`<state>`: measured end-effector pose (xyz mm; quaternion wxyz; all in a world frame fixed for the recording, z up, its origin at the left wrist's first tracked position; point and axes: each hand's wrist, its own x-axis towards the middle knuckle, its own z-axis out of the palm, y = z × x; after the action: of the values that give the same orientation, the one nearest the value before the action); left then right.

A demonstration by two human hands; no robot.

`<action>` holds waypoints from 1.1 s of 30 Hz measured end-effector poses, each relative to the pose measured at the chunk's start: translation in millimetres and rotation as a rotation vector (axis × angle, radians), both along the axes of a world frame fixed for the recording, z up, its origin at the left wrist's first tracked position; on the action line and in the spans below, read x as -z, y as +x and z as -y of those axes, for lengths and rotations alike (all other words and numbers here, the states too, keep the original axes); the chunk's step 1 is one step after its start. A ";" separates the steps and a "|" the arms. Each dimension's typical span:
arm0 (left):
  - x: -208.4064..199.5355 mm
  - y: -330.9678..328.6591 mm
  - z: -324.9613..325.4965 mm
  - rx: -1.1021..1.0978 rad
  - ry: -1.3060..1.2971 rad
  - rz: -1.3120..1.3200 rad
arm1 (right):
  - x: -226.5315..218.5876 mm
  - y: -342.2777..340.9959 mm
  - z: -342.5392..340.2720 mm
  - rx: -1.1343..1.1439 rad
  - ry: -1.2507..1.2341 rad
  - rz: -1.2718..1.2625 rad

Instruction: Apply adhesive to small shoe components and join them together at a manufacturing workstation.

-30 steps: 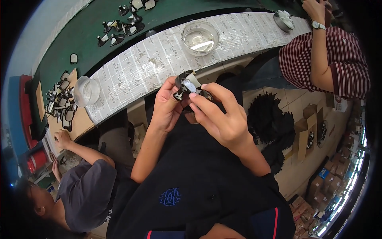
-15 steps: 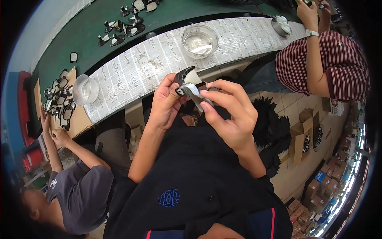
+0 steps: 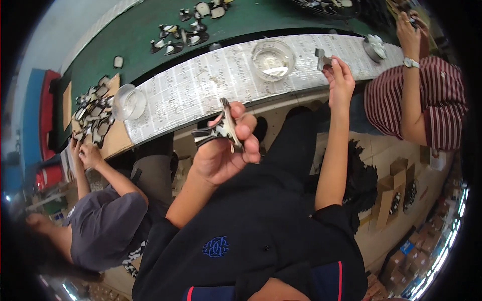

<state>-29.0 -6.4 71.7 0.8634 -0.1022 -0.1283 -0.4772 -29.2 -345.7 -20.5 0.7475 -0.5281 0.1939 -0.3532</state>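
— Left hand [image 3: 221, 150], what is it doing?
— It is curling its fingers shut around a black-and-white striped piece [image 3: 218, 131], pinching it with the thumb on top, out in front of the black shirt and short of the bench edge.

— And further toward three o'clock?
— Right hand [image 3: 340, 80] is reaching out to the newspaper-covered strip [image 3: 201, 90], its fingertips closing on a small grey part [image 3: 322, 57] and holding it just above the paper.

— What is lying around that part?
— At nine o'clock from it a clear glass bowl [image 3: 273, 59] is sitting on the paper. At three o'clock a round metal piece [image 3: 374, 47] is resting near the strip's end.

— Anything else on the bench?
— Far toward nine o'clock a second glass bowl [image 3: 129, 102] is standing beside a cardboard sheet [image 3: 113, 140] carrying more striped pieces, where a person in a grey shirt is working. Others are lying on the green bench top [image 3: 150, 25] at twelve o'clock. A person in a striped shirt is sitting at three o'clock.
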 end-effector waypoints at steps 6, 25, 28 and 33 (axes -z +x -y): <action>-8.3 -10.7 14.3 0.053 -0.100 -0.097 | 65.5 61.4 49.0 -0.049 0.348 0.249; -74.3 213.1 239.4 -1.210 0.964 1.354 | 66.2 61.7 52.2 -0.137 0.601 0.299; -106.4 288.1 302.8 -1.322 0.883 1.599 | 59.4 67.7 44.7 -0.165 0.585 0.306; -57.1 371.5 308.4 -1.173 1.269 1.837 | 63.8 61.5 52.5 -0.133 0.603 0.287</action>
<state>342.5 -314.9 128.8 0.4347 0.7705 -0.4544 0.1046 32.2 -398.2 -84.3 0.9112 -0.2396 0.1474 -0.3011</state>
